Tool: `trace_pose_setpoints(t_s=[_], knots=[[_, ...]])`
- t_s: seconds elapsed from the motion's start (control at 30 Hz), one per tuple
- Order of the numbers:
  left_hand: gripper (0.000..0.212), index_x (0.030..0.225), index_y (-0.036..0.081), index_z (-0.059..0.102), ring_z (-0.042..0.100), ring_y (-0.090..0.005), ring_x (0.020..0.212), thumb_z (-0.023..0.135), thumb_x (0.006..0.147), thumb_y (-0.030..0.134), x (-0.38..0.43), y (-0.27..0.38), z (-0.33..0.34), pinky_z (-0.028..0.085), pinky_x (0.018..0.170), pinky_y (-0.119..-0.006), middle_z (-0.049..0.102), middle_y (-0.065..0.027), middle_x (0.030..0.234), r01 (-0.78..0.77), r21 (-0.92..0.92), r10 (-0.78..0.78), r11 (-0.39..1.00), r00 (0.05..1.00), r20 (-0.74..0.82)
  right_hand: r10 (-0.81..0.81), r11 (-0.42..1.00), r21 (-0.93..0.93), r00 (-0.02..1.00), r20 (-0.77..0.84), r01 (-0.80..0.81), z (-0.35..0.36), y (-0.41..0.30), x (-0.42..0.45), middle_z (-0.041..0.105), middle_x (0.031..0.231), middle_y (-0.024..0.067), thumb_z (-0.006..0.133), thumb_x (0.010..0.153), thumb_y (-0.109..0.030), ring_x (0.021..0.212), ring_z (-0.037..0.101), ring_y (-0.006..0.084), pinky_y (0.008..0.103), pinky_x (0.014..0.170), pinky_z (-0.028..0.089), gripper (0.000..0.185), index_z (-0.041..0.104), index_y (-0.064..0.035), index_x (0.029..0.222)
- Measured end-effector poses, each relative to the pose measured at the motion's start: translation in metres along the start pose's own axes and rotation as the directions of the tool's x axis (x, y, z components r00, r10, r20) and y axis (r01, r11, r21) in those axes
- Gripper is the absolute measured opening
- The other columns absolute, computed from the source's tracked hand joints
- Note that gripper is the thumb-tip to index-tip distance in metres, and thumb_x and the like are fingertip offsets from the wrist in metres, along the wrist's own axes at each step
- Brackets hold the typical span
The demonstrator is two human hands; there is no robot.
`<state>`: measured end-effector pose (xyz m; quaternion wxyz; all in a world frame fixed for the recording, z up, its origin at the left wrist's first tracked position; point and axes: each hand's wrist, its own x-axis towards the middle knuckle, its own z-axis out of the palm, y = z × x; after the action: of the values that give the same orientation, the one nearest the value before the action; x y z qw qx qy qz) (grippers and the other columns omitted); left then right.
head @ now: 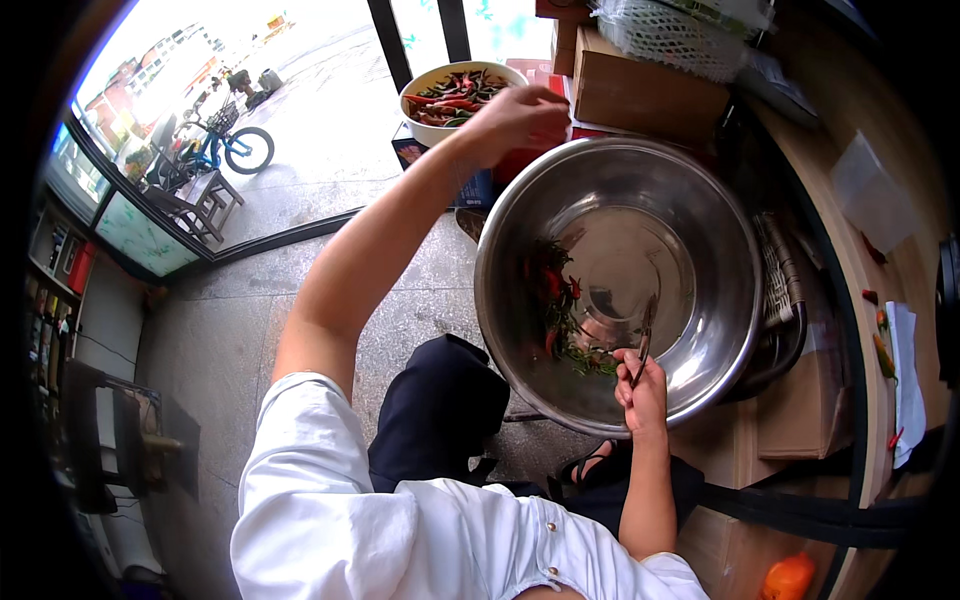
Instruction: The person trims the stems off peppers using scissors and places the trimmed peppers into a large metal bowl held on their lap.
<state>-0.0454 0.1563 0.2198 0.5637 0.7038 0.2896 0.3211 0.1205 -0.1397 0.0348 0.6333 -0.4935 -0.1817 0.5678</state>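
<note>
My right hand [641,382] grips a pair of scissors [646,330] over the near side of a large stainless steel basin [724,225]. Their blades point away from me, above the basin's inside. Along the basin's left inner wall lie red chili peppers [553,283] and green stems [592,361]. My left hand [532,116] is raised beyond the basin's far left rim, just right of a cream bowl [431,135]. That bowl is heaped with red and dark green chili peppers [457,94]. The left fingers are blurred, so whether they hold anything cannot be told.
Cardboard boxes [645,90] stand behind the basin. On the right, a wooden shelf [870,420] holds stray peppers [883,356] and white paper [907,390]. A wicker item [780,262] touches the basin's right side. Outside the doorway are a blue bicycle [217,150] and a wooden stool [206,199].
</note>
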Motion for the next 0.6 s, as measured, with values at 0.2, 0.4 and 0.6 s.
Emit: trace_pose_setpoints(t_s=[0.2,0.4,0.6], knots=[[0.039,0.108,0.015,0.059,0.061,-0.0312,0.089,0.062,0.074,0.033,-0.106,-0.177,0.131,0.048,0.075,-0.041,0.064,-0.0114,0.093,-0.301,0.892,-0.606,0.337,0.656,0.450,0.023,0.999,0.020,0.997,0.070,-0.025,0.012,0.000,0.001,0.051,0.065,-0.0004,0.055,0.088,-0.018,0.038,0.035,0.0035,0.0188,0.035,0.026,0.019,0.057,0.0001,0.093],[0.038,0.116,0.012,0.052,0.061,-0.0311,0.091,0.056,0.079,0.021,-0.128,-0.219,0.183,0.050,0.071,-0.039,0.063,-0.0121,0.096,-0.211,0.947,-0.495,0.243,0.812,0.308,-0.008,1.000,0.009,0.999,0.045,0.007,0.000,-0.001,-0.002,0.051,0.065,0.0000,0.053,0.088,-0.016,0.039,0.035,0.0040,0.0190,0.035,0.026,0.017,0.057,0.0003,0.092],[0.020,0.086,0.007,0.065,0.065,-0.0262,0.083,0.060,0.077,0.025,-0.117,-0.191,0.171,0.051,0.068,-0.038,0.066,-0.0106,0.085,-0.241,0.928,-0.435,0.284,0.830,0.349,-0.010,1.000,0.029,0.999,0.037,0.009,-0.004,-0.003,-0.005,0.051,0.065,0.0004,0.054,0.087,-0.017,0.039,0.036,0.0043,0.0189,0.035,0.027,0.017,0.056,-0.0004,0.092]])
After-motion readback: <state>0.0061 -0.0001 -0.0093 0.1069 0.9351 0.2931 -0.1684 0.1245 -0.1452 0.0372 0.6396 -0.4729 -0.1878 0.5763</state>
